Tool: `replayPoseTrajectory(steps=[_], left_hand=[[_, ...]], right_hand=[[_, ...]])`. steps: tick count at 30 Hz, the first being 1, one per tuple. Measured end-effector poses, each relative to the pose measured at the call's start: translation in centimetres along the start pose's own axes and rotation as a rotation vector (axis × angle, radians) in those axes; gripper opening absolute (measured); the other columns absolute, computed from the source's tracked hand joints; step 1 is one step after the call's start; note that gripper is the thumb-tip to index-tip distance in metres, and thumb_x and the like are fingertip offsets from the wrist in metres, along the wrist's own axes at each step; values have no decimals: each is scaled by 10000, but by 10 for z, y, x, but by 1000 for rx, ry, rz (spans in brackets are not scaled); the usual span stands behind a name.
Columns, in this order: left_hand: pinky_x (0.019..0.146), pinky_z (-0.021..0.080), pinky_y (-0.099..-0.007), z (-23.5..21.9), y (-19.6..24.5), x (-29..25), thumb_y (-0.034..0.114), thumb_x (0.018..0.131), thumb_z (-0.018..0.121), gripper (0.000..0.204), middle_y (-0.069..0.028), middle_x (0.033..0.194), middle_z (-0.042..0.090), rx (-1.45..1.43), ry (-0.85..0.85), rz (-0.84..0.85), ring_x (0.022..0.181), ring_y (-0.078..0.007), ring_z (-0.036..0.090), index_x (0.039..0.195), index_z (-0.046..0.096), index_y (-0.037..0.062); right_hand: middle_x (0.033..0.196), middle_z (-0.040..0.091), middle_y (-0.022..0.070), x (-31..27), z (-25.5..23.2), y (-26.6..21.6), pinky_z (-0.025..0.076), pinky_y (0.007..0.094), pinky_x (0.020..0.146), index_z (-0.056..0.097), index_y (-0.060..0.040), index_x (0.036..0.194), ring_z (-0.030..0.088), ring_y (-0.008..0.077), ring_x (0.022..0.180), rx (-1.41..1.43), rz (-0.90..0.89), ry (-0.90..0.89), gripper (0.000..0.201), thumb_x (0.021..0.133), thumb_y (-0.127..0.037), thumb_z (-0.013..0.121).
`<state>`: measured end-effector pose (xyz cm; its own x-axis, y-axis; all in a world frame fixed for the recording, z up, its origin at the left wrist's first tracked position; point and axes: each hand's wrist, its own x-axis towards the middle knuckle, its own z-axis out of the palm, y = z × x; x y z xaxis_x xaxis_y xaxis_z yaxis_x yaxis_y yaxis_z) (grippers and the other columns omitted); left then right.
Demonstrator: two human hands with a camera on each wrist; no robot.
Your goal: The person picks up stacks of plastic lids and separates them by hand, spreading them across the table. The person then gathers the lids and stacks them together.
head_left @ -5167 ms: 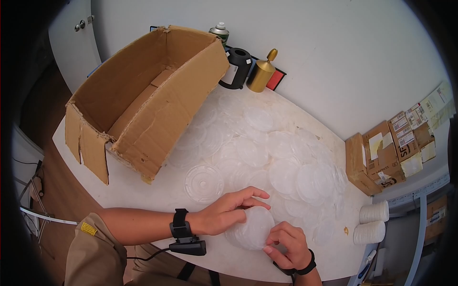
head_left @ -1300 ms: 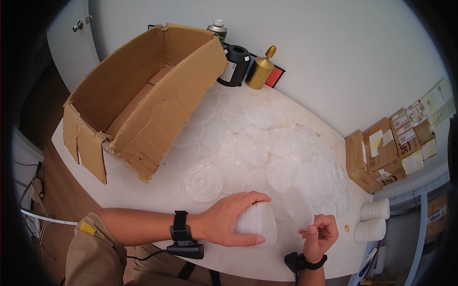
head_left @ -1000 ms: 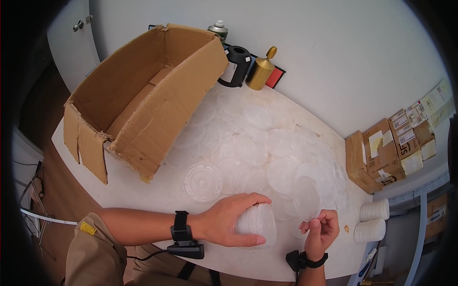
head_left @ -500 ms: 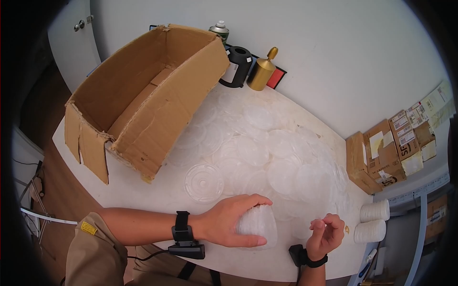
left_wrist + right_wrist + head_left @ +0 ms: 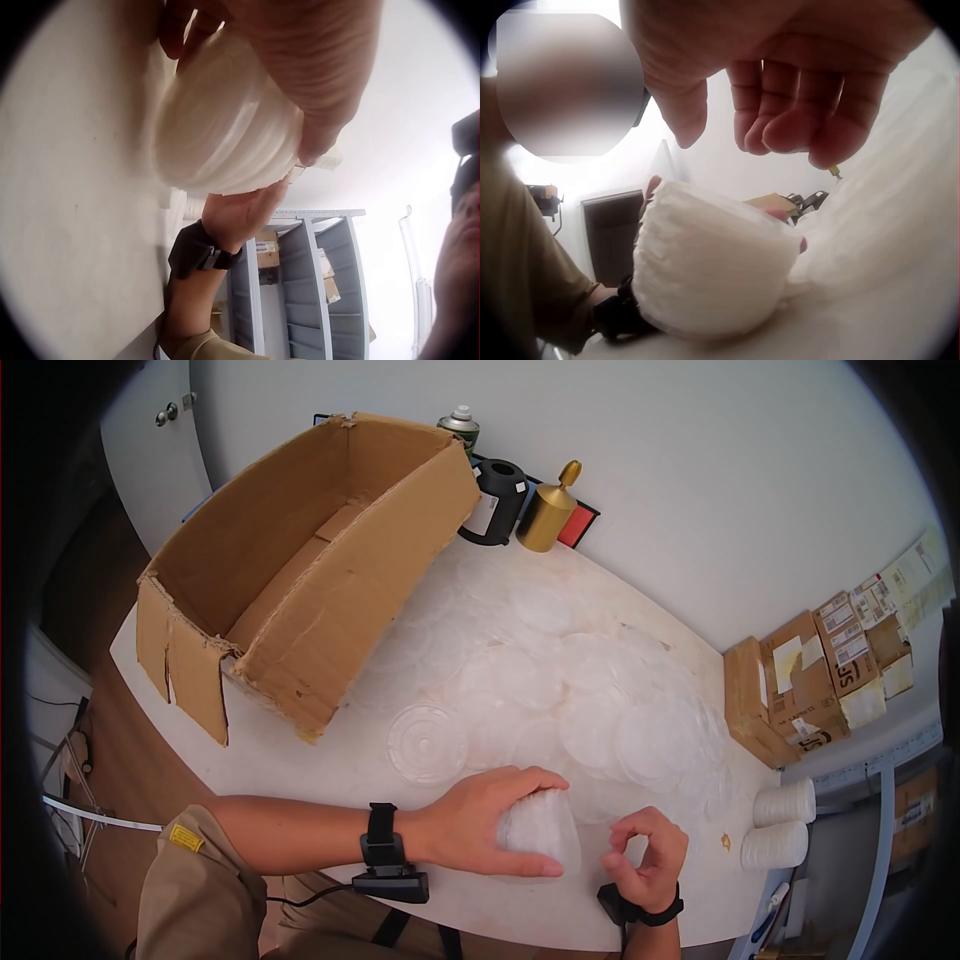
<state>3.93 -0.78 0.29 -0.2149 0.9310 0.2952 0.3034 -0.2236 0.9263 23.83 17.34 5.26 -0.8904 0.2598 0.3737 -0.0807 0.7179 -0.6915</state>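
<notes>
In the head view my left hand (image 5: 485, 825) grips a thick stack of translucent plastic lids (image 5: 535, 832) lying on its side, the thumb along the near side and the fingers over the far side. To the right of that stack is my right hand (image 5: 650, 857), its fingers loosely bent, thumb apart from them, holding nothing. The right wrist view shows its relaxed fingers (image 5: 787, 131) above the gripped stack (image 5: 712, 262), with a gap between. Loose lids (image 5: 505, 680) lie spread and overlapping behind both hands. One ridged lid (image 5: 427, 744) rests flat left of them.
A large open cardboard box (image 5: 370, 575) stands at the left of the white table (image 5: 300, 770). Behind it are a spray can (image 5: 459, 425), a black container (image 5: 500, 505) and a gold one (image 5: 546, 520). At right are cartons (image 5: 760, 705) and two lid stacks (image 5: 775, 845).
My right hand has moved left toward the stack, and the single lid it pinched about a second ago is out of its fingers. My left hand keeps its grip in nearly the same place.
</notes>
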Motion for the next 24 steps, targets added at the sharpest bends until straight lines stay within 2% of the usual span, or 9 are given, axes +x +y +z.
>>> replayPoseTrajectory(steps=[3, 9, 13, 15, 21, 24], left_hand=[[895, 497, -408, 2, -2, 1, 473, 789, 836, 767, -196, 1142, 642, -16, 11, 1, 1035, -353, 626, 1342, 530, 40], [902, 494, -410, 2, -2, 1, 474, 793, 832, 767, -202, 1144, 641, 4, 22, 9, 1040, -357, 625, 1341, 528, 33], [905, 492, -414, 2, -2, 0, 474, 794, 831, 765, -204, 1143, 641, 4, 14, 9, 1043, -362, 624, 1341, 528, 33], [903, 492, -414, 2, -2, 0, 473, 793, 831, 766, -206, 1143, 640, 5, 13, 13, 1043, -364, 624, 1341, 527, 33], [895, 495, -416, 2, -4, 0, 450, 799, 828, 752, -210, 1145, 639, -6, 23, 39, 1040, -366, 626, 1342, 523, 30], [898, 496, -417, 2, -4, 0, 435, 804, 823, 745, -211, 1153, 639, -16, 23, 41, 1044, -368, 627, 1345, 518, 24]], right_hand=[[755, 658, 65, 1, 15, -14, 472, 265, 518, 692, -33, 901, 623, 172, 567, 148, -57, -183, 243, 751, -124, 860], [746, 648, 80, 2, 18, -14, 463, 278, 507, 662, -25, 861, 617, 186, 565, 163, -34, -210, 132, 809, -18, 782], [740, 642, 84, 0, 18, -12, 466, 288, 522, 658, -17, 869, 617, 205, 574, 209, -1, -225, 104, 828, -7, 753], [753, 640, 89, 0, 16, -13, 478, 295, 570, 657, -16, 881, 623, 216, 617, 241, 58, -247, 73, 849, -2, 722], [795, 644, 97, -5, 16, -10, 483, 288, 641, 656, -16, 918, 626, 205, 686, 354, 189, -236, 55, 876, -12, 691], [746, 638, 77, -6, 18, -10, 476, 272, 620, 645, -8, 914, 614, 189, 639, 355, 161, -183, 50, 893, -27, 686]])
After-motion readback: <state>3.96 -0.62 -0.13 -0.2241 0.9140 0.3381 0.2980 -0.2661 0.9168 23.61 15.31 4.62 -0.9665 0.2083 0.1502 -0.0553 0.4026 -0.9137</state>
